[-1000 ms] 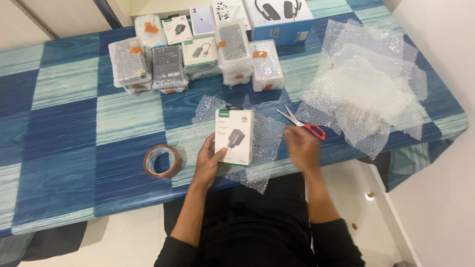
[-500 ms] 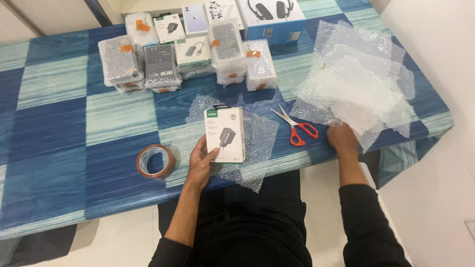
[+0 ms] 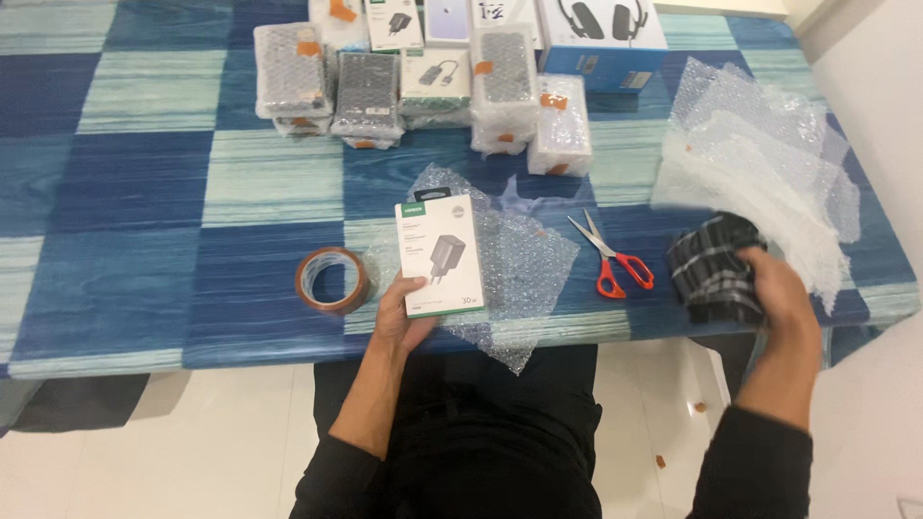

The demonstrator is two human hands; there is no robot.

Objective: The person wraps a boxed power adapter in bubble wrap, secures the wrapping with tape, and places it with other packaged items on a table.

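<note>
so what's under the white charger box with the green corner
A clear bubble wrap sheet lies under the white charger box, spread over the blue checked tablecloth. The left hand grips the box's lower edge. Whatever lies directly beneath the box is covered.

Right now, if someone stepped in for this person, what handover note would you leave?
Left hand: holds the white charger box by its lower edge, on a bubble wrap sheet.
Right hand: grips a dark blurred object at the bubble wrap pile.
Tape roll left of the box, scissors right.
Done: wrapped packages at the far edge.
Left: this box is unwrapped.
</note>
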